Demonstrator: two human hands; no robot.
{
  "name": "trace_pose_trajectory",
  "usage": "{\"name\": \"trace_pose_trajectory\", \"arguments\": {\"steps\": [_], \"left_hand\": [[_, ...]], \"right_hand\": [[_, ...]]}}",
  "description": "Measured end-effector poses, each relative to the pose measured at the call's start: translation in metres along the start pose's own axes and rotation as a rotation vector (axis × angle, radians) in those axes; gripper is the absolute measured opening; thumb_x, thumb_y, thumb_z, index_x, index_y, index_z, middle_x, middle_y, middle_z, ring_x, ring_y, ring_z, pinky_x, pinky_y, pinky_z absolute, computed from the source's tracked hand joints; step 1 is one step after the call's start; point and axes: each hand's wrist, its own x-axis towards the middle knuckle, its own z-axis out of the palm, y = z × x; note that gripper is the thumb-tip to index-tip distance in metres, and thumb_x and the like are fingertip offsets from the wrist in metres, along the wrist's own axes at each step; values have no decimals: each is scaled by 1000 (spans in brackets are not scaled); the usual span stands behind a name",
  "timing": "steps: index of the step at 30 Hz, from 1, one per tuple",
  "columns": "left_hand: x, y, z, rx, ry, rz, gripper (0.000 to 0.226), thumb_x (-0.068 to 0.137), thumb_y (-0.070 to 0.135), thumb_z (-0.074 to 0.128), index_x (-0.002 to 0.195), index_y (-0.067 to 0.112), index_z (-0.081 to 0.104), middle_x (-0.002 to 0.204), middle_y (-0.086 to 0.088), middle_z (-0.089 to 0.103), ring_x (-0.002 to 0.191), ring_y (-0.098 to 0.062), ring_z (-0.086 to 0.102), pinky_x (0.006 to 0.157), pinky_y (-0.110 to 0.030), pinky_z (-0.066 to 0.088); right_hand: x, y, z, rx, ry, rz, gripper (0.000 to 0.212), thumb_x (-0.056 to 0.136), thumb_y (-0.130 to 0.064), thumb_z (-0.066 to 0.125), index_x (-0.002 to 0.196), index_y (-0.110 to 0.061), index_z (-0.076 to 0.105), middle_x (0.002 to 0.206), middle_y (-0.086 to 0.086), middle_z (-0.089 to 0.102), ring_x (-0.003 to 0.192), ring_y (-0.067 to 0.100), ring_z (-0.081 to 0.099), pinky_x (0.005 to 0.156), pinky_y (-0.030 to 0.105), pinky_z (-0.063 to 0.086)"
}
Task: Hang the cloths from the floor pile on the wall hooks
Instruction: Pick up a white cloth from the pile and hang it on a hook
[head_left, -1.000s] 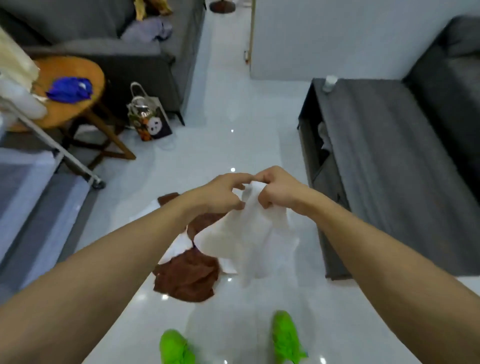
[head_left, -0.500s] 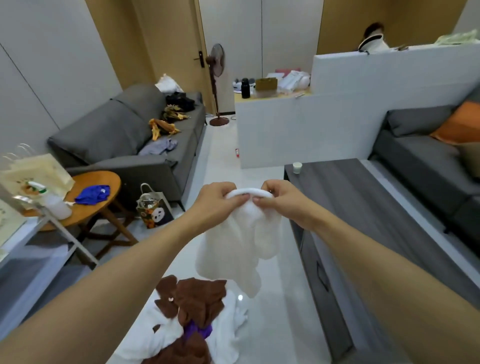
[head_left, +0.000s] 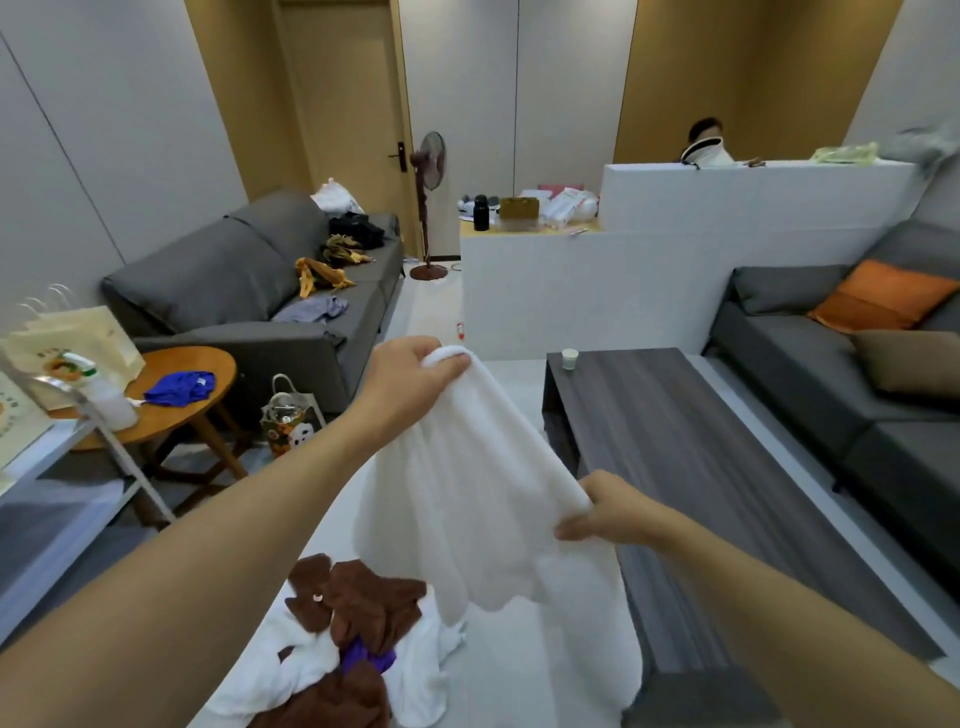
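A white cloth (head_left: 467, 499) hangs spread in front of me, above the floor. My left hand (head_left: 410, 379) grips its upper corner, held high. My right hand (head_left: 608, 512) pinches another edge lower down and to the right, so the cloth is stretched at a slant between them. Below it, on the pale floor, lies the pile of cloths (head_left: 343, 649): brown, white and a bit of purple. No wall hooks show in this view.
A dark low table (head_left: 675, 467) runs along my right, with a grey sofa (head_left: 831, 374) beyond it. On the left stand a round wooden table (head_left: 182, 410), a metal rack (head_left: 104, 441) and another grey sofa (head_left: 249, 291). A person sits behind the white partition (head_left: 675, 249).
My hands have moved apart: the left went up, the right slid down along the edge, and the cloth spread open. The view has lifted further from the floor towards the room.
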Motion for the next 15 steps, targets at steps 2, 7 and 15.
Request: {"name": "trace_pose_trajectory", "arguments": {"steps": [2,7,15], "left_hand": [[-24,-10,-15,33,-20,-14,39,89,43,69,78,6,70,80,-16,67,80,-31,65,72,-44,55],[-89,-50,-41,130,-42,-96,45,91,50,63,75,8,67,73,-8,64,74,-25,61,69,-39,50],[-172,-49,-17,302,-452,-96,62,70,57,81,124,35,58,118,14,59,108,-11,57,89,-30,48]], "right_hand": [[-21,12,12,-75,36,34,25,77,-31,81,61,-23,63,70,-8,63,69,10,63,60,20,46],[-67,3,31,-129,239,83,48,81,-26,77,48,-21,42,52,-8,43,52,8,44,50,22,32],[-125,-74,58,203,380,-68,37,77,-16,74,50,-17,49,48,-12,46,47,4,45,47,17,36]]}}
